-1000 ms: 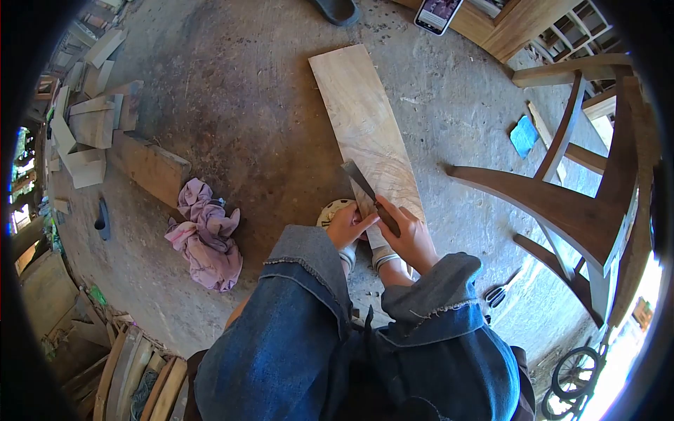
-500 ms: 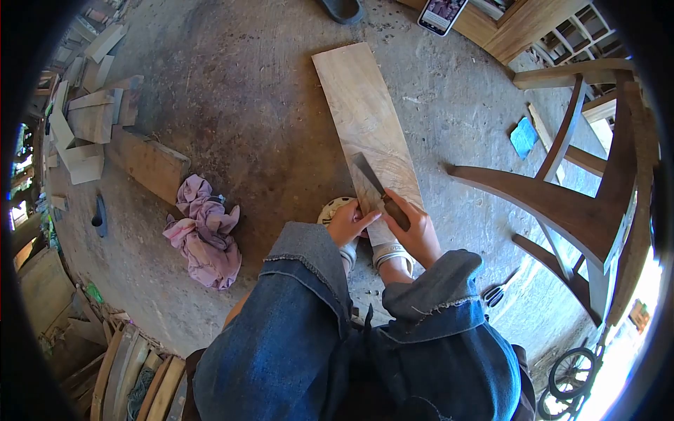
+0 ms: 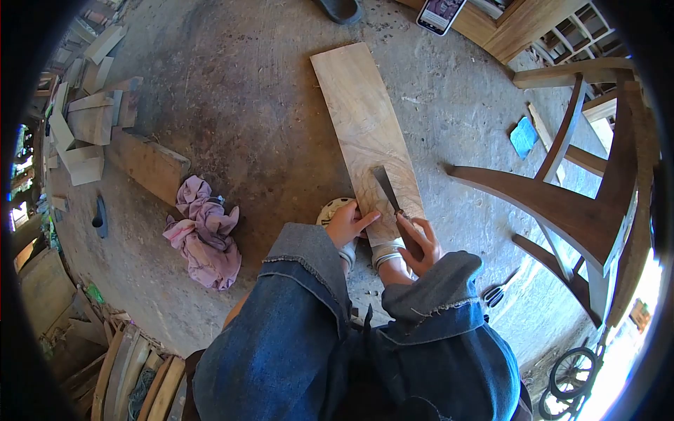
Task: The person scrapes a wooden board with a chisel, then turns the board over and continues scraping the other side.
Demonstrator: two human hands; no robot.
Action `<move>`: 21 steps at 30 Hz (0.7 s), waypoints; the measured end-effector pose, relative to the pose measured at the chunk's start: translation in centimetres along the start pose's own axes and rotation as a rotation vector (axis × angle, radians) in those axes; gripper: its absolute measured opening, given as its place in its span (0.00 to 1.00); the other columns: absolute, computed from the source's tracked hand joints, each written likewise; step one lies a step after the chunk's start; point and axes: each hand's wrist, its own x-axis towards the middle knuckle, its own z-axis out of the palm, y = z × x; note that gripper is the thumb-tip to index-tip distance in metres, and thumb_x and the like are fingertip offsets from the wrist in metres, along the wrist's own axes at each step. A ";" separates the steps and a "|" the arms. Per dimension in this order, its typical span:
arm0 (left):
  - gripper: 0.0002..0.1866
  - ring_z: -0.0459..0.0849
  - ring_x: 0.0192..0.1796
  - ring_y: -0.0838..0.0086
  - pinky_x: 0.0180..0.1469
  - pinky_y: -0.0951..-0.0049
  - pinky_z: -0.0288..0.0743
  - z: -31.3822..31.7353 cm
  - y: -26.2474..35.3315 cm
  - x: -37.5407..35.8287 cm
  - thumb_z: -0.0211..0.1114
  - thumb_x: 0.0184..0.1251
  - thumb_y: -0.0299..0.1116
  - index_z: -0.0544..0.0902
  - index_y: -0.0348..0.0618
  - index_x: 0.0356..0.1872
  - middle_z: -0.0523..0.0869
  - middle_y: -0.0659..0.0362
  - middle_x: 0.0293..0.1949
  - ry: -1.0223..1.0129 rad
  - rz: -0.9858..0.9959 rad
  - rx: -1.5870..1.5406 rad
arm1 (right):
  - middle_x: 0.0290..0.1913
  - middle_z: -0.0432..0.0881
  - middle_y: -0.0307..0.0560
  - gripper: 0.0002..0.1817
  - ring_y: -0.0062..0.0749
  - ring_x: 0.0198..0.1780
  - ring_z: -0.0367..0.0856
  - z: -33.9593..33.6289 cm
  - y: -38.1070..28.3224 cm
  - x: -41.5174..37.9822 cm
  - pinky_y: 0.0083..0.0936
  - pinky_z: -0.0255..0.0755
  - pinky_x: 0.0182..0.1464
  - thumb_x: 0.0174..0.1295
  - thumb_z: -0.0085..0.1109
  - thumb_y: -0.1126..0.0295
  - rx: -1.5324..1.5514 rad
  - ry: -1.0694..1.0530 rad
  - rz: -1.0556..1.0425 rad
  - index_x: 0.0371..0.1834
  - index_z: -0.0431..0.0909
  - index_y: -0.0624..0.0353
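Note:
A long wooden plank (image 3: 361, 105) lies lengthwise ahead of me, its near end by my feet. My left hand (image 3: 346, 222) grips the plank's left edge near that end, thumb stretched over the top face and the other fingers mostly hidden below. In my right hand (image 3: 421, 244) is a putty knife (image 3: 384, 184), held by its brown handle. The flat dark blade widens toward its tip and lies low over the plank's figured grain, pointing away from me. A patterned slipper (image 3: 330, 210) shows beside my left hand.
A crumpled pink cloth (image 3: 203, 235) lies left, against a board (image 3: 151, 165). Wood offcuts (image 3: 91, 119) are piled farther back. Dark curved wooden furniture (image 3: 547, 196) stands at right, near scissors (image 3: 496, 295) and blue sandpaper-like sheet (image 3: 523, 137). A phone (image 3: 440, 15) rests at the top.
My right hand has shifted right and toward me, and the putty knife's blade tip has moved right and nearer along the plank. My left hand stays at the plank's edge.

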 end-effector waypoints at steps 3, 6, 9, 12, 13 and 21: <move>0.25 0.87 0.46 0.67 0.41 0.68 0.88 0.0 -0.5 0.0 0.67 0.68 0.39 0.71 0.29 0.55 0.83 0.47 0.48 0.004 0.070 -0.014 | 0.73 0.59 0.57 0.28 0.56 0.71 0.66 -0.6 -1.0 -0.7 0.40 0.71 0.66 0.54 0.64 0.79 0.267 0.012 -0.082 0.61 0.79 0.53; 0.25 0.86 0.46 0.67 0.42 0.68 0.88 -0.1 0.2 -0.2 0.67 0.69 0.39 0.70 0.27 0.54 0.83 0.46 0.47 -0.012 0.003 0.018 | 0.76 0.55 0.58 0.21 0.53 0.74 0.62 -0.9 -0.7 -1.1 0.40 0.66 0.70 0.52 0.62 0.79 0.357 -0.055 -0.114 0.53 0.83 0.59; 0.26 0.86 0.46 0.67 0.42 0.68 0.88 -0.1 0.0 0.0 0.66 0.69 0.40 0.70 0.26 0.54 0.83 0.47 0.46 -0.006 0.036 0.023 | 0.76 0.56 0.55 0.25 0.33 0.48 0.83 -1.5 -0.9 -0.4 0.28 0.76 0.52 0.51 0.67 0.78 0.212 -0.059 -0.267 0.55 0.82 0.49; 0.26 0.86 0.46 0.67 0.42 0.68 0.87 0.1 0.1 -0.2 0.66 0.69 0.40 0.70 0.27 0.55 0.83 0.47 0.46 0.025 0.005 -0.009 | 0.70 0.67 0.57 0.11 0.49 0.69 0.72 -1.2 -1.7 0.1 0.35 0.72 0.63 0.51 0.62 0.78 0.148 -0.106 -0.257 0.40 0.84 0.62; 0.26 0.86 0.46 0.67 0.42 0.68 0.87 0.1 0.1 -0.2 0.66 0.69 0.40 0.70 0.27 0.55 0.83 0.47 0.46 0.025 0.006 -0.010 | 0.70 0.67 0.57 0.11 0.49 0.69 0.72 -1.5 -1.4 0.4 0.35 0.72 0.63 0.51 0.62 0.78 0.147 -0.106 -0.258 0.40 0.84 0.62; 0.23 0.86 0.44 0.70 0.38 0.70 0.88 -0.3 -0.8 0.4 0.64 0.71 0.36 0.70 0.29 0.55 0.84 0.50 0.44 -0.001 0.030 0.008 | 0.62 0.77 0.56 0.04 0.37 0.51 0.85 -1.7 -1.4 1.1 0.26 0.78 0.48 0.52 0.56 0.81 0.258 -0.274 -0.320 0.25 0.79 0.63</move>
